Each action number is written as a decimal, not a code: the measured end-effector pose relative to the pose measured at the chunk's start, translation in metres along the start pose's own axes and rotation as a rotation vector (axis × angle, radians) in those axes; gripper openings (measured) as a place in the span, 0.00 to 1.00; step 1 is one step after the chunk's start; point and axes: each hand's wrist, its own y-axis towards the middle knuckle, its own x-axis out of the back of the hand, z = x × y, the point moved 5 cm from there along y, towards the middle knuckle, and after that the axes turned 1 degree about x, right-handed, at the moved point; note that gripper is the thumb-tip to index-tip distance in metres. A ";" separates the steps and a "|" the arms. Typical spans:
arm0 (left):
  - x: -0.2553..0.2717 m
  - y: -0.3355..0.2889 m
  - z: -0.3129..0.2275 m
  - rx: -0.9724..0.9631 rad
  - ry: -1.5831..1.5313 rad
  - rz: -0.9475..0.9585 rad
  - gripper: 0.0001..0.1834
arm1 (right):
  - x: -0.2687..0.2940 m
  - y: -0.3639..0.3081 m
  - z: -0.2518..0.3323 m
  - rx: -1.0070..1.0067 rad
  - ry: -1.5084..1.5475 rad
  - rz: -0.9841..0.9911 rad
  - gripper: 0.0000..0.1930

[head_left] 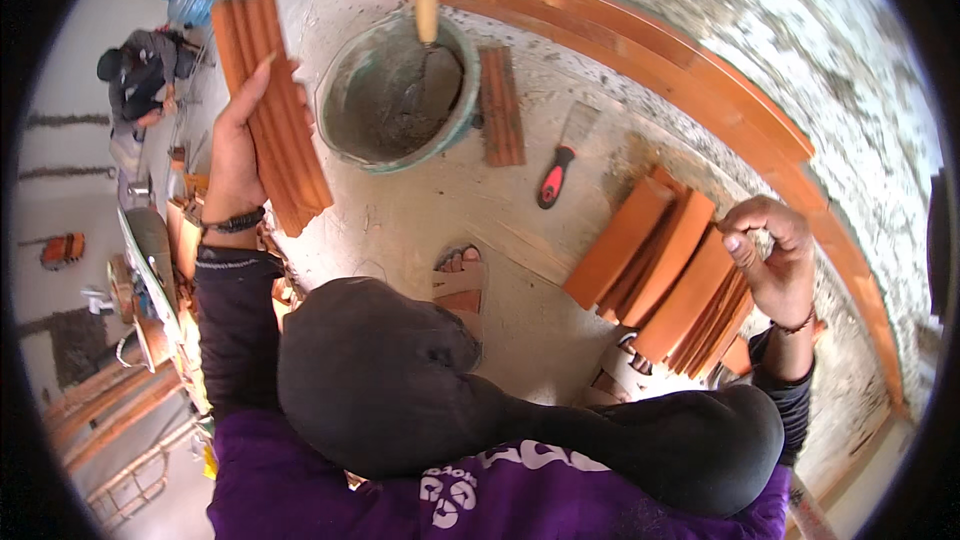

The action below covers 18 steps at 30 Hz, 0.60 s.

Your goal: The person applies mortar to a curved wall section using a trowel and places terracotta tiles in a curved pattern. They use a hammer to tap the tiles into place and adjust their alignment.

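Left hand [235, 155] holding one ribbed tile [270, 110], right hand [775, 260] gripping perhaps four tiles [665, 265]

A: The ribbed tile [272, 110] in the left hand [236, 155] looks like matt, grooved terracotta.

B: Same fired clay in the stack of tiles [668, 275] under the right hand [775, 260], smoother-faced. The bucket [345, 90] looks like plastic crusted with rough grey mortar; its tool handle [427, 0] is bare wood.

A: The floor [430, 210] is dusty, rough concrete.

Person: purple top with white print, black long sleeves, dark beaded bracelet at left hand [233, 155], thin bracelet at right hand [772, 255], sandals.
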 end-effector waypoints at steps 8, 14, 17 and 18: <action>0.154 0.038 0.175 0.116 0.041 -0.581 0.20 | -0.128 0.217 0.091 0.606 -0.564 0.333 0.11; 0.136 0.072 0.214 0.126 -0.693 -0.110 0.34 | -0.274 0.361 0.087 0.697 -1.382 0.656 0.28; 0.144 0.074 0.204 0.037 -0.891 0.009 0.35 | -0.310 0.393 0.036 0.594 -1.510 0.779 0.22; 0.146 0.075 0.200 0.010 -0.938 0.050 0.35 | -0.314 0.396 0.026 0.481 -1.546 0.872 0.23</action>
